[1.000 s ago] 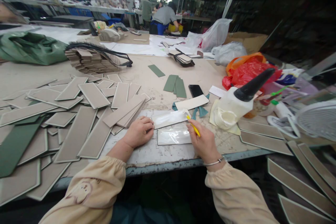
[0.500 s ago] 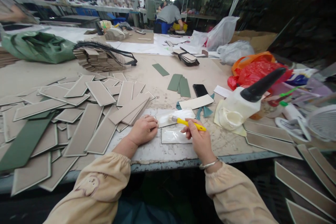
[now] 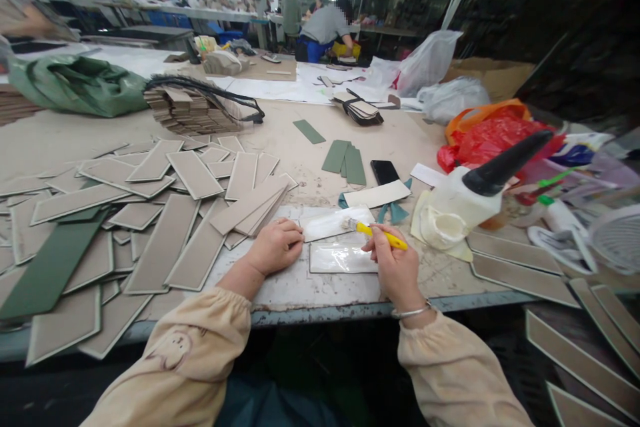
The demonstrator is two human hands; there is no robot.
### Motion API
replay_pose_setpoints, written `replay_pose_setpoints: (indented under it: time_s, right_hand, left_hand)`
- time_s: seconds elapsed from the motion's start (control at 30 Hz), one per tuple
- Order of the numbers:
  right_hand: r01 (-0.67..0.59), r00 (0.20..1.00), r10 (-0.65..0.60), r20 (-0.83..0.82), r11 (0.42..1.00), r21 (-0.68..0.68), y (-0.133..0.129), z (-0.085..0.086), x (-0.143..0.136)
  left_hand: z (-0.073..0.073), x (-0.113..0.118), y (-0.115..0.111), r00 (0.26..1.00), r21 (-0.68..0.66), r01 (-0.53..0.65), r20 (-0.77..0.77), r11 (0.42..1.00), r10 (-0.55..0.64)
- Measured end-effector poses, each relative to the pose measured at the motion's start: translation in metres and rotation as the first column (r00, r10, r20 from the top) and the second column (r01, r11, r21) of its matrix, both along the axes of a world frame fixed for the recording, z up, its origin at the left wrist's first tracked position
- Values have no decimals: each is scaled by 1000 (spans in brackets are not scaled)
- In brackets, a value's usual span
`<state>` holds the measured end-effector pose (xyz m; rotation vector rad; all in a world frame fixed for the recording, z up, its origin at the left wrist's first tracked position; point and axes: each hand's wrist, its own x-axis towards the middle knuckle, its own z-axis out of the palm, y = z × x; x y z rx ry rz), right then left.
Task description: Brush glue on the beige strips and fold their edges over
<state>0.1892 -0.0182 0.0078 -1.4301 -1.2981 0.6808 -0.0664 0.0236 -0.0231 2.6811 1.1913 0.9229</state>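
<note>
My right hand [image 3: 399,265] is closed around the yellow handle of a paintbrush [image 3: 383,235]. Its bristles rest on a flat panel [image 3: 325,223] smeared with a wet white coating. At that panel's left end is my left hand [image 3: 277,247], fingers curled and pressed together on its edge; the fingertips are partly hidden. A second coated panel [image 3: 343,258], glossy white, lies just below, nearer the table edge. Beside my left hand is a fanned stack of beige panels [image 3: 253,210]. A white glue bottle [image 3: 457,200] with a black nozzle lies tilted to the right.
Loose pale-edged panels [image 3: 160,240] cover the table's left side. Green strips [image 3: 345,161], a black phone [image 3: 384,172] and a cream strip [image 3: 377,194] lie beyond my hands. Plastic bags [image 3: 500,133] crowd the right. A co-worker [image 3: 325,30] bends over farther back.
The brush in my right hand has slid rightward along the upper coated panel, away from my left hand. My left hand has stayed at the panel's left end.
</note>
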Motion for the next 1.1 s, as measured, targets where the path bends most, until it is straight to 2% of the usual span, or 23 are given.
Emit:
replay_pose_setpoints:
  time_s: [0.13,0.23,0.33,0.43,0.5,0.6,0.7,0.8,0.9,1.0,1.1]
  right_hand:
    - [-176,962,159,-224,983,-57,-5,-3,-24]
    - [-252,941,223,-256,964,-84,-9,-6,-40]
    - [-241,955,218,-201,966,-97,-9,-6,-40]
    - [-152,978,138,-155,985,-80,-4,-4,-30]
    - [-107,979,93,-182,992,-69,0,-4,-26]
    - [-165,957,142,-253,983,-75,1,-4,-31]
    - [-230,952,204,-231,969,-93,-2,-4,-39]
    - [-185,973,172,-157,980,-71,-2,-3,-41]
    - [-157,974,149,-170,987,-31,0,-2,-41]
    - [-225,946,209,-247,973,-39,1,-3,-47]
    - [-271,937,245,-250,960,-74,2,-7,-52]
  left_hand:
    - [-3,0,1,1000,12,-4,-7,1000,4]
    - [-5,-1,1,1000,22,1,-15,1000,-1]
    - [-4,-1,1,1000,19,-1,-26,1000,1]
    - [-4,-1,0,999,3,-8,-38,1000,9]
    - [-3,-1,0,999,-7,-24,-48,1000,23]
    - [-1,0,0,996,-18,-42,-77,999,41]
    - [1,0,-1,995,-23,-33,-100,999,30]
    - [3,0,-1,994,-25,-26,-108,999,23]
    - [3,1,0,993,-25,-28,-112,999,25]
    - [4,1,0,993,-29,-25,-114,999,21]
    - [5,1,-1,993,-35,-28,-115,999,24]
